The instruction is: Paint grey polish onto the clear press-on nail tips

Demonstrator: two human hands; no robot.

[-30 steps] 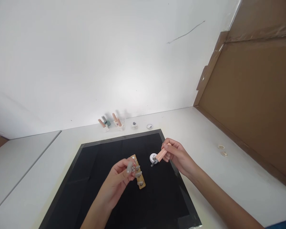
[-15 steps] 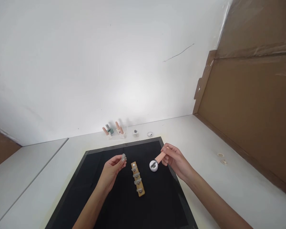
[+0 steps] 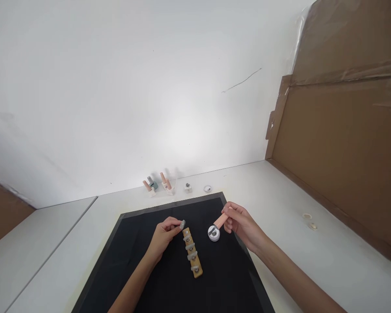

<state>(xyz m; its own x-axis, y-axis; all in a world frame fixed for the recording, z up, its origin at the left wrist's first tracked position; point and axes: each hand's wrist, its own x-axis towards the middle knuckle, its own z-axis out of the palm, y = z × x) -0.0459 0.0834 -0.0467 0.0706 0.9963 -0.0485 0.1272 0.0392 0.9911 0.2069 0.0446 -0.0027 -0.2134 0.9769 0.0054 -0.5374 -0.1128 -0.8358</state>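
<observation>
Between the thumb and fingers of my left hand (image 3: pixel 164 237) is a small grey false nail (image 3: pixel 182 224). It is just above the far end of a narrow wooden nail stand (image 3: pixel 198 272), where a bare round spot shows; I cannot tell whether they touch. Several greyish false nails on little metal mounts sit along the stand. My right hand (image 3: pixel 239 221) is closed around the peach handle of a nail polish brush (image 3: pixel 222 220). Its dark bristle end lies over a small round white pot (image 3: pixel 213 233) with a grey patch inside. Both stand and pot rest on a black mat (image 3: pixel 143 261).
Nail polish bottles (image 3: pixel 151 188) with peach and grey caps stand along the white wall. Right of them are a small clear bottle (image 3: pixel 188 187) and a round white lid (image 3: pixel 207 188). Two pale rings (image 3: pixel 309 221) lie on the right of the table, beside brown cardboard (image 3: pixel 339 152).
My left hand has moved right with the false nail, to the far end of the stand. My right hand keeps the brush at the pot. The view has shifted slightly.
</observation>
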